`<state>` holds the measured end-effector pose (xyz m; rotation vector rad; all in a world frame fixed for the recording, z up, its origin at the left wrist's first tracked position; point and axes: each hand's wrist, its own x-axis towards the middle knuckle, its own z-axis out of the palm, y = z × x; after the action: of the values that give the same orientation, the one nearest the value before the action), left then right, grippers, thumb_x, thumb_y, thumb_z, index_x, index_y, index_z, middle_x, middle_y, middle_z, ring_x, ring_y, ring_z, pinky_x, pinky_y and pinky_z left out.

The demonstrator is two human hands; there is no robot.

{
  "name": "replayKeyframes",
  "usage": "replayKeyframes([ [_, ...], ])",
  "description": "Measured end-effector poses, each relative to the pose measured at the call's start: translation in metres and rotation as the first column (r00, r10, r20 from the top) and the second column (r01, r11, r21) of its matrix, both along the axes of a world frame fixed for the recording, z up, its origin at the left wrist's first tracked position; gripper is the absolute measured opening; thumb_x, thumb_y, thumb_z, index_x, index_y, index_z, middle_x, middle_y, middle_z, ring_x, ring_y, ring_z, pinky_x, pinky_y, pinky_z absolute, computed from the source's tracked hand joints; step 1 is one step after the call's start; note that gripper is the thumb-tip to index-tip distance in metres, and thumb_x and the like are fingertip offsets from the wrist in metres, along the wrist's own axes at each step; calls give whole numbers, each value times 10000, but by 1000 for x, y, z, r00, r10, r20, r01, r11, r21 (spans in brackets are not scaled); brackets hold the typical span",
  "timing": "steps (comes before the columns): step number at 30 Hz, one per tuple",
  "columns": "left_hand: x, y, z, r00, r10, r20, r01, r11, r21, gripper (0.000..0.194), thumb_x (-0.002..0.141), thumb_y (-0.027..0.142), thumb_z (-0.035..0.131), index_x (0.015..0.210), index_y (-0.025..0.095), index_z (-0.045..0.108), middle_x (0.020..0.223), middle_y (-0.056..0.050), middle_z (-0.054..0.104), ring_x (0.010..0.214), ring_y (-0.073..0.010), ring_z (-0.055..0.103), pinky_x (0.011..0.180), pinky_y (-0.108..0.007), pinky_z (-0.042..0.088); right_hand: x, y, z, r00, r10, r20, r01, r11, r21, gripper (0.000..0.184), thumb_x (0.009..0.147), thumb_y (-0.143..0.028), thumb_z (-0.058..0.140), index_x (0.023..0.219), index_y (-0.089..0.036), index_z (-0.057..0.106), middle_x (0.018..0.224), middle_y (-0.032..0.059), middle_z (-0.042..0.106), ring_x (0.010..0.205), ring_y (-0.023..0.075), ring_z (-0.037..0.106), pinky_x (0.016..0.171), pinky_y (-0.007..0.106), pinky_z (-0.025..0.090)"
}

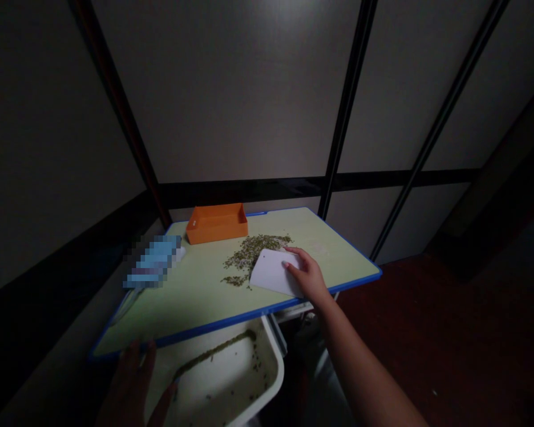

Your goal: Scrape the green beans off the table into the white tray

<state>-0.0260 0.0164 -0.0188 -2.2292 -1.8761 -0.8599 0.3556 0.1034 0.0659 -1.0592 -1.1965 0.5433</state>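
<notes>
My right hand grips a white scraper card by its right side, thumb on top. The card lies tilted against a spread pile of small greenish grains on the pale yellow table top. Some grains are hidden behind it. Below the table's front edge is a white plastic bin with a line of grains along its far side and several scattered on its floor. In shadow at the lower left, my left hand has its fingers apart by the table edge, its thumb over the bin.
An orange open box stands at the table's back left. A blue, pixelated packet lies at the left edge. Blue trim borders the table. Behind it rises a grey panelled wall; dark red floor shows at right.
</notes>
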Motion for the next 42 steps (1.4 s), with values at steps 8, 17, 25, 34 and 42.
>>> replayKeyframes([
  [8,10,-3,9,990,20,138,-19,1000,-9,711,778,459,466,1440,378,221,1561,-2,308,1431,-273,299,1092,-482,432,0,0,-1,997,60,46,-58,998,-31,300,708,-302,677,992,-207,705,1051,59,723,1009,230,649,956,389,476],
  [17,14,2,9,991,18,132,-19,1000,8,685,802,540,356,1408,221,346,1583,-102,239,1458,-276,221,1146,-492,326,1,1,-2,997,52,57,-51,999,-16,300,702,-309,674,979,-198,701,1043,68,726,993,228,649,941,384,479],
  [25,12,0,13,996,16,87,-17,1000,10,665,815,508,359,1418,231,319,1586,-100,231,1458,-270,222,1144,-491,326,2,0,-6,998,52,30,-52,999,-7,299,691,-307,681,967,-196,705,1023,76,728,992,239,651,946,405,478],
  [34,11,-1,15,994,8,109,-10,1000,20,649,808,485,399,1412,258,337,1593,-85,213,1452,-293,233,1117,-504,364,-1,-1,-1,995,85,48,-84,996,-35,309,692,-312,674,971,-184,698,1048,87,724,1020,247,648,970,410,464],
  [42,20,-5,28,989,88,122,-84,996,-34,684,803,504,370,1418,208,327,1615,-126,-54,1443,-375,224,1105,-547,357,-5,-4,-3,992,13,125,-12,1000,-8,282,731,-310,639,983,-197,696,1038,69,728,1008,236,649,950,381,475],
])
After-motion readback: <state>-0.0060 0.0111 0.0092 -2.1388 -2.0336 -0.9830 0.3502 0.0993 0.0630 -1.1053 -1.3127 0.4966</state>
